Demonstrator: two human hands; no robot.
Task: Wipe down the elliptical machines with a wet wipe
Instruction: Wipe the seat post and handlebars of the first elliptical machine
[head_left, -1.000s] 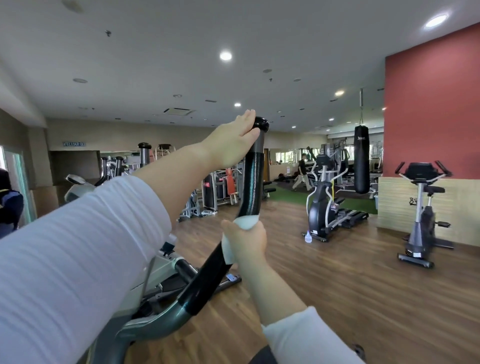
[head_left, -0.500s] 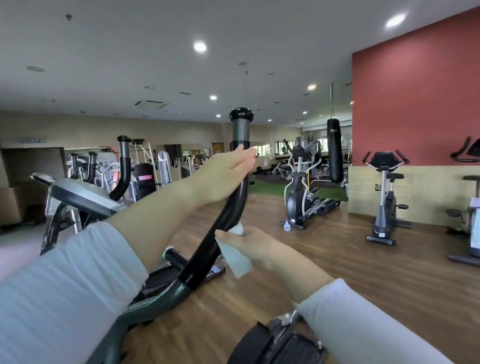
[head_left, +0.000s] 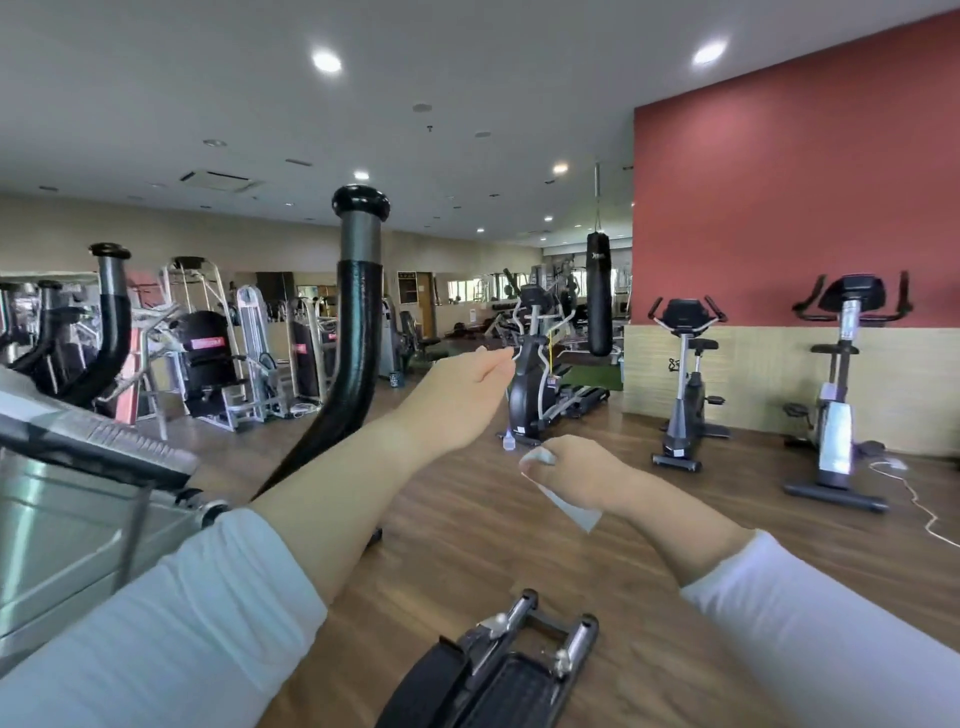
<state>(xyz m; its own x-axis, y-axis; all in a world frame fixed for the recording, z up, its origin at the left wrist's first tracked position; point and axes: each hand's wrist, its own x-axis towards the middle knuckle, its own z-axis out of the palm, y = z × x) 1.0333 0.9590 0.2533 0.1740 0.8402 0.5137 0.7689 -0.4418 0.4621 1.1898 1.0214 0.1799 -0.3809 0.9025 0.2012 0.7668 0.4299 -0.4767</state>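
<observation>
The right hand had its fingers curled round the wet wipe, clear of the elliptical handlebar, the left hand straight-fingered and empty, so the dangling wipe could slip to the floor

White long sleeves pushed up, bare forearms, bare hands

head view | eye height | faces forward over wood floor | handlebar close

1. The handlebar stands left of the left hand, apart from it.
2. The right hand, holding the wet wipe, is right of and below the left.
3. A pedal lies nearest, below both hands.
4. An exercise bike stands behind, at the right.
</observation>
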